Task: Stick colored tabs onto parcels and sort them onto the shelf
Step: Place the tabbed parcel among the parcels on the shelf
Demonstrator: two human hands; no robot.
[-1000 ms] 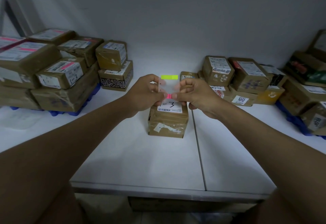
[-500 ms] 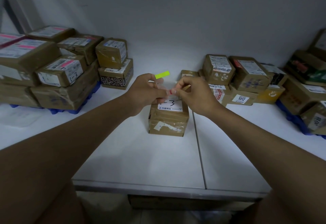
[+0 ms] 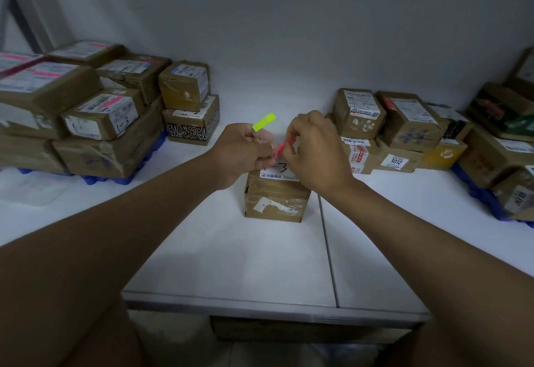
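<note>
Head view: both hands (image 3: pixel 284 150) pinch pink tab (image 3: pixel 283 146) above parcel (image 3: pixel 276 196).

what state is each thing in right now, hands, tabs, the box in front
left hand: grips the tab sheet, yellow tab sticking up from it
right hand: pinches a pink tab, peeling it off
centre parcel: upright on the table, taped shut, marked 1-3, no tab visible
left stack: piled, several pink-tabbed
</note>
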